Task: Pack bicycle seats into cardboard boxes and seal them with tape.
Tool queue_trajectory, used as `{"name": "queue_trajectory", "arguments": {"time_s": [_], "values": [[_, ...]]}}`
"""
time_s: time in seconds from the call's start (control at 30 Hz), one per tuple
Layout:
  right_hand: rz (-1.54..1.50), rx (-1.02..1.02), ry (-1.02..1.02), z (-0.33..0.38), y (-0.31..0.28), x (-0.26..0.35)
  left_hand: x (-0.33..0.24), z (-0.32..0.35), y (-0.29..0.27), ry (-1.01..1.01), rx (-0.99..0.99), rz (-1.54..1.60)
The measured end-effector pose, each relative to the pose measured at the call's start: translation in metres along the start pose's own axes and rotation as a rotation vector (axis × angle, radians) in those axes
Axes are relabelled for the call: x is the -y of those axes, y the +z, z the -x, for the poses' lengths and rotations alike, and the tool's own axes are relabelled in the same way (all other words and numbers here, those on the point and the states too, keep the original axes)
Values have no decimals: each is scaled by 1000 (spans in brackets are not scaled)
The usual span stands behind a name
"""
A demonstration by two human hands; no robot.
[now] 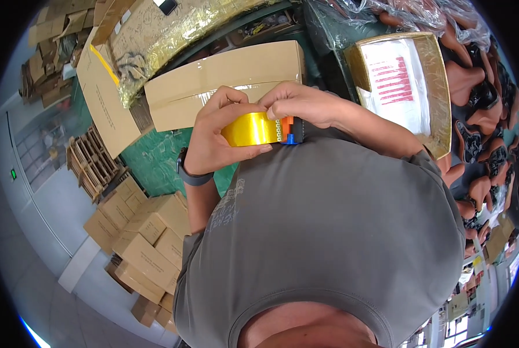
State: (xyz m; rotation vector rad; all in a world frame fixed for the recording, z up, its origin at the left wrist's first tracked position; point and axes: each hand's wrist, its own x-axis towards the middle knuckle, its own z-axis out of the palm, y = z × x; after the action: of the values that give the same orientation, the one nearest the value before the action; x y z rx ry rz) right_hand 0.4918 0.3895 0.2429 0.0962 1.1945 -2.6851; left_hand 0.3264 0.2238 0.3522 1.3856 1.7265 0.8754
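Close to my chest, a roll of shiny yellow packing tape point(249, 131) sits in a tape dispenser point(290, 134) with orange and blue parts. My left hand point(212, 129) wraps round the roll, its thumb along the lower edge and its fingers over the top. From the other side, my right hand point(308, 105) has its thumb and fingertips pinched together at the top of the roll, next to the dispenser's head. Whatever those fingertips grip is too small to make out. Just beyond both hands lies a long closed cardboard box point(224, 69) with tape along it.
To the right stands an open carton point(439, 87) with a white printed sheet, beside many brown moulded pieces point(465, 81). Cardboard boxes point(149, 249) pile up at left on the floor, near a wooden slatted stack point(93, 165). A plastic-wrapped cardboard piece point(172, 37) lies far left.
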Motion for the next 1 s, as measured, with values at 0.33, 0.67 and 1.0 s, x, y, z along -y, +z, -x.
{"name": "queue_trajectory", "arguments": {"time_s": [0.33, 0.67, 1.0], "values": [[-77, -92, -74, 0, 16, -18, 18, 7, -5, 14, 68, 10], [171, -167, -283, 8, 11, -32, 81, 21, 30, 30, -517, 743], [1247, -687, -782, 37, -5, -20, 6, -7, -4, -109, -314, -43]]}}
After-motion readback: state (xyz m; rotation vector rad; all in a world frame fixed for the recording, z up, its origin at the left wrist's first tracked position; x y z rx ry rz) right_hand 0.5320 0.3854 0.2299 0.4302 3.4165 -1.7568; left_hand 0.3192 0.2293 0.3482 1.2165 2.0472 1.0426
